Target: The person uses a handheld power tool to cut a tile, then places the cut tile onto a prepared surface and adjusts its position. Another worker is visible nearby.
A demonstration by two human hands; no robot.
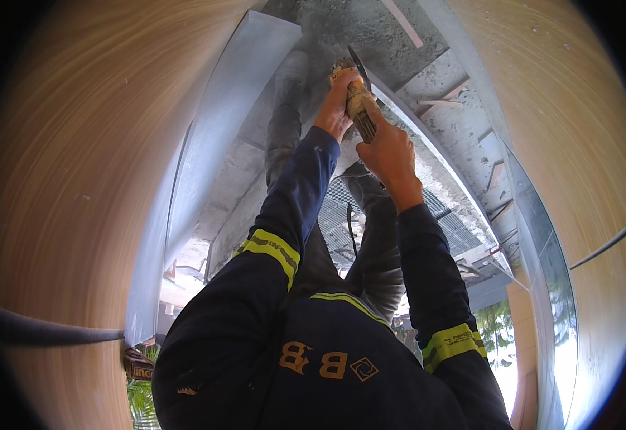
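Observation:
An angle grinder [362, 116], dusty and yellowish, is gripped in both hands at the upper middle. My left hand [336, 107] is closed round its front part, near the head. Behind it, my right hand [392, 158] wraps the rear of the body. The thin dark cutting disc [359, 66] stands on edge at the right of the head, beside the end of a long pale-edged slab [435, 140]. Haze hangs round the head, and I cannot tell whether the disc touches the slab. A dark cord [351, 226] hangs below the tool, between my legs.
A smooth grey panel [245, 79] slants along the left. Rough concrete [356, 29] lies ahead, with strips and scraps of material [442, 102] to the right. Dark mesh [338, 204] lies under my legs. Wood-grained surfaces [76, 179] curve up both sides.

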